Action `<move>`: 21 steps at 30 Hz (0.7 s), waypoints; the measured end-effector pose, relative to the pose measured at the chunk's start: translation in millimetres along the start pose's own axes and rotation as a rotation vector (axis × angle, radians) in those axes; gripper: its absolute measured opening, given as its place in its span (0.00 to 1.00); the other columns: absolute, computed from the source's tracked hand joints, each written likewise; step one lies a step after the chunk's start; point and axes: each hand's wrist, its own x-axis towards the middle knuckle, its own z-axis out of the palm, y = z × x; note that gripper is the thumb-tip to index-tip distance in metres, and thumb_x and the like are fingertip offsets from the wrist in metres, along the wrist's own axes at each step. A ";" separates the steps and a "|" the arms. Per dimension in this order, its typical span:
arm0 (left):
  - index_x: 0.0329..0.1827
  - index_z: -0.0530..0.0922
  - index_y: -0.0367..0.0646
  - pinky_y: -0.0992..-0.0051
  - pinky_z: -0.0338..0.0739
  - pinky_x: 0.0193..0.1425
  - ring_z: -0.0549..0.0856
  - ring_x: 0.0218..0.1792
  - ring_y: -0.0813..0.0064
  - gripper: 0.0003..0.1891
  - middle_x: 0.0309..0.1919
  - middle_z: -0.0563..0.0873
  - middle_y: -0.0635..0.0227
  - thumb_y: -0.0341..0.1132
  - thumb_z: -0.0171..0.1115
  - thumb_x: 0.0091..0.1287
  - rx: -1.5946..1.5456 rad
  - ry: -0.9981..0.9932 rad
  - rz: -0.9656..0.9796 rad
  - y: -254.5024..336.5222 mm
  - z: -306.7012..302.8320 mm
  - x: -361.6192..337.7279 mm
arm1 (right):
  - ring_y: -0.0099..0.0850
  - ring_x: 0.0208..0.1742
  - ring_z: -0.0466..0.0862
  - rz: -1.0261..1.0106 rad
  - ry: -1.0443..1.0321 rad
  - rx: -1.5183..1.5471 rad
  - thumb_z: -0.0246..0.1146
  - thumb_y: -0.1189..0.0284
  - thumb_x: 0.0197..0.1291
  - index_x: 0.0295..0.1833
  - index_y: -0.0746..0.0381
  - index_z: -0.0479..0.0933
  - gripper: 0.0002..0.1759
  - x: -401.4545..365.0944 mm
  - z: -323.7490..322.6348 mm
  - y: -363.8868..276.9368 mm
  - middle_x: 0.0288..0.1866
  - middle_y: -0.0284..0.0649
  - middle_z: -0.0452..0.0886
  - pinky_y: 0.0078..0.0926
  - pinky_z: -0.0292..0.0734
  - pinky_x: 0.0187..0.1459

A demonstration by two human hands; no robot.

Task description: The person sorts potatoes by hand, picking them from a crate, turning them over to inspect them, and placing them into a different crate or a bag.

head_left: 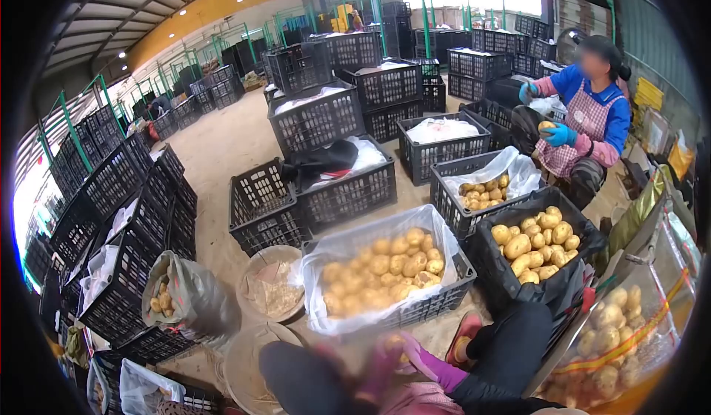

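My left hand (pixel 379 364), in a pink-purple glove, is low in the middle between my knees and smeared by motion. Close against it is my right hand (pixel 411 347), its purple sleeve reaching in from the right. A small yellowish patch that looks like a potato shows between the hands; their fingers cannot be made out. Just beyond them stands a black crate (pixel 438 302) lined with clear plastic. Many potatoes (pixel 398 264) fill it. To its right, a black-lined crate (pixel 498 265) also holds potatoes (pixel 535 244).
A co-worker (pixel 592 111) sits at the right, blue gloves around a potato (pixel 546 127). A sack (pixel 194 296) and round basins (pixel 270 281) stand left. At right is a clear-sided bag of potatoes (pixel 609 333). Stacked black crates (pixel 315 122) rise behind.
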 end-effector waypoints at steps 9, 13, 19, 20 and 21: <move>0.51 0.73 0.41 0.64 0.77 0.45 0.81 0.44 0.55 0.16 0.44 0.79 0.56 0.35 0.62 0.63 0.769 0.017 0.282 3.1 -4.4 -5.2 | 0.21 0.51 0.80 0.000 0.037 -0.052 0.46 0.55 0.78 0.72 0.59 0.64 0.27 -3.0 2.5 6.4 0.57 0.37 0.80 0.19 0.75 0.52; 0.53 0.73 0.40 0.65 0.76 0.49 0.81 0.47 0.55 0.15 0.46 0.79 0.56 0.37 0.58 0.67 0.432 0.040 0.138 9.2 -6.1 -2.0 | 0.21 0.50 0.81 0.014 0.066 -0.065 0.46 0.55 0.77 0.72 0.59 0.64 0.27 -5.5 4.2 2.4 0.56 0.37 0.80 0.18 0.75 0.50; 0.57 0.73 0.40 0.65 0.75 0.56 0.81 0.52 0.56 0.16 0.49 0.80 0.56 0.41 0.52 0.73 0.214 0.068 0.002 14.0 -2.5 -8.4 | 0.20 0.48 0.81 0.036 0.115 -0.084 0.45 0.54 0.77 0.73 0.58 0.63 0.27 -12.2 2.3 5.1 0.56 0.36 0.80 0.17 0.75 0.48; 0.57 0.73 0.40 0.65 0.74 0.57 0.81 0.53 0.56 0.17 0.50 0.81 0.56 0.41 0.51 0.74 0.189 0.069 -0.009 17.5 -2.4 -6.4 | 0.20 0.48 0.81 0.039 0.120 -0.091 0.45 0.54 0.77 0.73 0.58 0.63 0.27 -12.8 1.9 5.6 0.55 0.36 0.80 0.17 0.75 0.48; 0.58 0.73 0.39 0.65 0.74 0.58 0.81 0.53 0.56 0.17 0.50 0.81 0.56 0.42 0.50 0.75 0.173 0.075 -0.027 17.9 -0.7 -6.5 | 0.20 0.48 0.81 0.041 0.128 -0.098 0.45 0.54 0.77 0.73 0.58 0.63 0.27 -13.2 1.4 5.9 0.55 0.36 0.80 0.17 0.75 0.47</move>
